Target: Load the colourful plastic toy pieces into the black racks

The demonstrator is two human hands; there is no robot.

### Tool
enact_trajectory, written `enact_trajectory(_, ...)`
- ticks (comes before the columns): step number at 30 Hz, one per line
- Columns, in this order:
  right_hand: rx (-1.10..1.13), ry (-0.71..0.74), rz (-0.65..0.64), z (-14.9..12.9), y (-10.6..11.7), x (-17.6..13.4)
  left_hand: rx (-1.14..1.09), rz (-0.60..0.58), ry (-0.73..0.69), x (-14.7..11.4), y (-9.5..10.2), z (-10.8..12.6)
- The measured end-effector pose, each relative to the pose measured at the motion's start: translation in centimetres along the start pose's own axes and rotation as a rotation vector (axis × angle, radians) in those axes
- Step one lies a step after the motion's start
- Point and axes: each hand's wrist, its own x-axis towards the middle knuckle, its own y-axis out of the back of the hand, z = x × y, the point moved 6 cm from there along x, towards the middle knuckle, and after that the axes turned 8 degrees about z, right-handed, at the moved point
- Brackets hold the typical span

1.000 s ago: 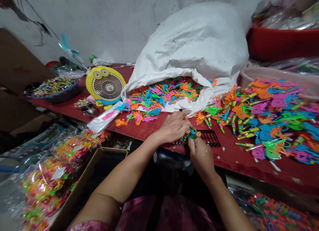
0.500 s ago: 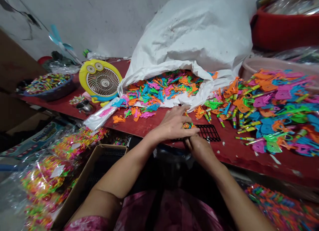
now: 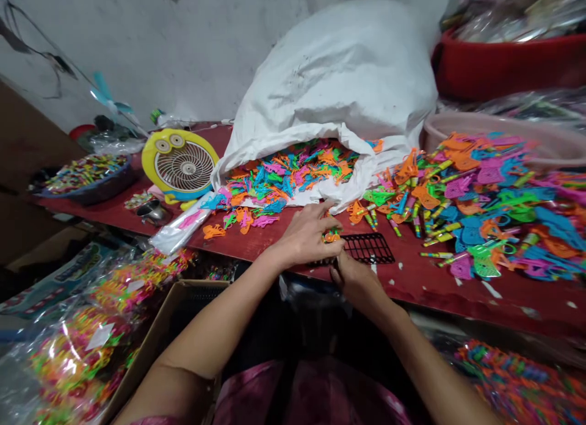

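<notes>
Pinching a small orange toy piece (image 3: 331, 236) in my left hand (image 3: 306, 236) over the black grid tray (image 3: 368, 249) at the table's (image 3: 434, 290) near edge; my right hand (image 3: 354, 281) steadies below, its grip hidden. Next, I judge, comes careful seating.

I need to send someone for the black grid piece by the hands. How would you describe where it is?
Find the big white sack spilling colourful toy parts onto the red table. In front of its mouth, by the table's near edge, lies the black grid, beside the left hand. It alone is black and flat among bright pieces.
</notes>
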Motion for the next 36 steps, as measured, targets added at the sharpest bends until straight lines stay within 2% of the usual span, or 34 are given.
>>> enact_trajectory(4, 0.112, -0.032, -0.030, 0.8, 1.8, -0.1, -0.023, -0.001, -0.018, -0.1, 0.3, -0.3)
enact_trajectory(6, 0.123, -0.072, 0.047, 2.5, 4.1, 0.6, -0.039, -0.013, -0.040, -0.2, 0.4, -0.6)
enact_trajectory(9, -0.101, -0.229, 0.196, 6.2, 7.4, 2.3, -0.075, -0.036, -0.082, 0.0, 0.6, -1.0)
enact_trajectory(11, -0.302, -0.345, 0.212, 8.1, 8.4, 3.8, -0.102, -0.065, -0.130, 0.3, 0.6, -1.0)
enact_trajectory(15, -0.539, -0.420, 0.135, 9.3, 8.1, 6.9, -0.109, -0.137, -0.193, 0.6, 0.6, -0.9)
enact_trajectory(18, -0.572, -0.410, 0.071, 9.1, 7.6, 8.0, -0.022, -0.131, -0.121, 0.3, 0.9, -0.7)
enact_trajectory(22, -0.567, -0.367, 0.023, 9.0, 7.8, 7.8, 0.069, -0.048, -0.006, -0.4, 1.1, -0.2)
enact_trajectory(26, -0.561, -0.306, -0.003, 9.9, 8.4, 6.6, 0.034, -0.057, -0.024, -0.5, 0.5, -0.1)
enact_trajectory(28, -0.498, -0.255, 0.030, 10.6, 8.7, 6.1, -0.034, -0.080, -0.088, -0.1, 0.5, -0.4)
enact_trajectory(30, -0.324, -0.195, 0.091, 11.3, 9.0, 5.6, -0.108, -0.145, -0.163, 0.2, 0.7, -0.7)
enact_trajectory(33, 0.153, -0.196, 0.173, 12.1, 9.0, 4.7, -0.159, -0.253, -0.224, 0.6, 1.2, -0.6)
enact_trajectory(36, 0.687, -0.291, 0.170, 11.2, 7.7, 4.1, -0.108, -0.289, -0.185, 0.8, 1.4, -0.2)
